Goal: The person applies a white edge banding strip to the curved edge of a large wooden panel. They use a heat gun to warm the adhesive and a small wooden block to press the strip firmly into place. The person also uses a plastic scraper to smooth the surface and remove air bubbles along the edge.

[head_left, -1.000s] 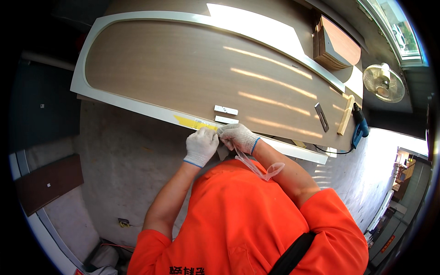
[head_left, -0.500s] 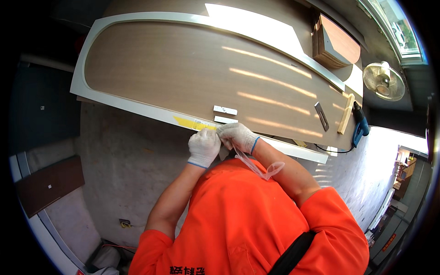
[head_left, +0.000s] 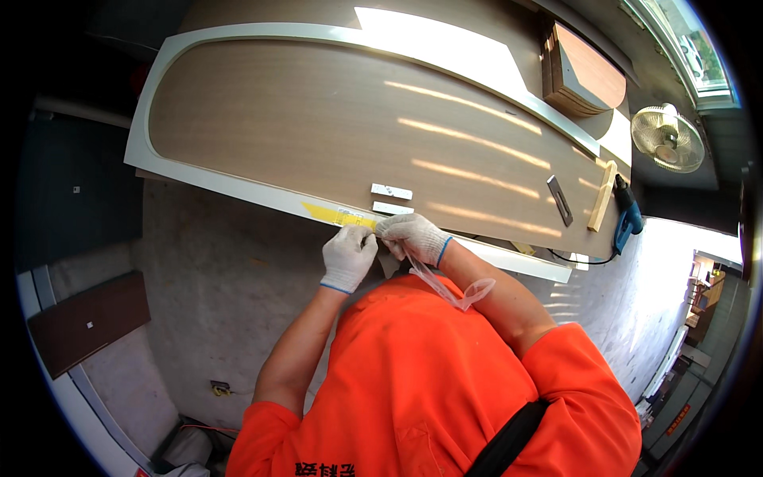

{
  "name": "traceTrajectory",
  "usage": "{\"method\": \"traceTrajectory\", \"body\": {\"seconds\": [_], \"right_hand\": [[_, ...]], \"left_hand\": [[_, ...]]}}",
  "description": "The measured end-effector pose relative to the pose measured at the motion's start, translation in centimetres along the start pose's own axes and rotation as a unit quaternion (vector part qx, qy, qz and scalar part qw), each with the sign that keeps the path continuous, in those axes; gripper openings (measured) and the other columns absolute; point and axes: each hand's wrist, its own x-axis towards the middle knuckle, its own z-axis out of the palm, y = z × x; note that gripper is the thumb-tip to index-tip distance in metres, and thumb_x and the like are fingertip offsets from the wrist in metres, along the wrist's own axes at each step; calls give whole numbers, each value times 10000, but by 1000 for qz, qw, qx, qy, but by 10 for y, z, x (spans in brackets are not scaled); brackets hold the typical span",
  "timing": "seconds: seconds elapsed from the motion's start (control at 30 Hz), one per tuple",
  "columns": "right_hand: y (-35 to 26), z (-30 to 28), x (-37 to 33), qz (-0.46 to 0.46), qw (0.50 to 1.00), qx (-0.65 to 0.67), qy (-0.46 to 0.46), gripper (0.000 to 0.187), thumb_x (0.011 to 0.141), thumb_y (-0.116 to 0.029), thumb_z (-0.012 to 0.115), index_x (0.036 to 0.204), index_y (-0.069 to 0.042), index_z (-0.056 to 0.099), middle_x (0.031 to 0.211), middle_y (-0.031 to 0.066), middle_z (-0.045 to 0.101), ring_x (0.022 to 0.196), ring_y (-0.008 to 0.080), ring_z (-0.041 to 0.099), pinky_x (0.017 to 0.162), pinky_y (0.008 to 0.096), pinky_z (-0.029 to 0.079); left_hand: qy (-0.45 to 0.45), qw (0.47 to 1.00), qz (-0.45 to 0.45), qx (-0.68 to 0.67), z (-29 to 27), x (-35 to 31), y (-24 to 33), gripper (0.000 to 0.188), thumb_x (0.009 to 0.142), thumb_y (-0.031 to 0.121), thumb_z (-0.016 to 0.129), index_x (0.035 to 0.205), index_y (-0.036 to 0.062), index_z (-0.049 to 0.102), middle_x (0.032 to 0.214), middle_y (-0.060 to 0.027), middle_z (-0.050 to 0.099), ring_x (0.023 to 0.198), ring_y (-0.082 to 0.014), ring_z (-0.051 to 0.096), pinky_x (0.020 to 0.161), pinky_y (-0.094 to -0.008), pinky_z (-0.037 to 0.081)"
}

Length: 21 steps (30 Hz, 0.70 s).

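Both hands wear white knit gloves with blue cuffs and meet at the near edge of a white curved frame (head_left: pixel 238 188) lying on the bench. My right hand (head_left: pixel 412 237) is closed on a translucent plastic strip (head_left: pixel 435 286), which hangs down and loops over my right forearm. Just left of it, my left hand (head_left: pixel 348 257) has its fingers curled together; whatever they pinch is hidden. A yellow label (head_left: pixel 324 213) sits on the frame's edge right above my left hand. Two small white blocks, one of them a printed block (head_left: pixel 391 191), lie just beyond my right hand.
A brown board (head_left: pixel 302 119) fills the frame. To the right lie a slotted metal plate (head_left: pixel 559 200), a wooden stick (head_left: pixel 602 197) and a blue heat gun (head_left: pixel 626 215) with a cord. Stacked curved panels (head_left: pixel 586 71) and a fan (head_left: pixel 668 139) are at the far right.
My left hand has shifted slightly left and down, opening a small gap from the right hand. My right hand stays in place with the plastic strip.
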Motion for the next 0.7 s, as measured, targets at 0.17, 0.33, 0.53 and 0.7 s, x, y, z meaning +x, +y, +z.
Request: {"method": "traceTrajectory", "body": {"seconds": [0.17,0.33,0.53,0.7], "right_hand": [[1,-3,1,-11,1000,-6,-20,140,916,-80,678,795,-11,690,687,67,611,547,171,568,503,317,452],[1,-6,3,-17,999,4,-44,131,911,-79,682,801,-10,698,705,57,619,557,155,561,503,306,446],[0,-4,2,-11,1000,8,-20,108,918,-78,712,936,14,766,727,56,644,580,148,583,511,293,461],[-1,-4,2,-6,1000,11,-21,141,923,-81,728,998,25,782,744,62,662,591,146,596,508,291,465]], "left_hand": [[-2,998,38,55,6,1,-1,68,888,159,767,910,96,756,875,-114,740,787,-330,744,705,-442,606],[2,988,66,140,13,1,3,56,861,150,759,870,111,718,826,-102,707,743,-326,721,673,-467,590],[19,992,45,119,17,4,1,61,840,142,743,835,100,699,809,-110,694,724,-346,707,664,-480,581],[33,998,-39,28,19,2,-3,78,835,144,734,829,74,699,808,-130,699,736,-353,714,676,-462,581]]}}
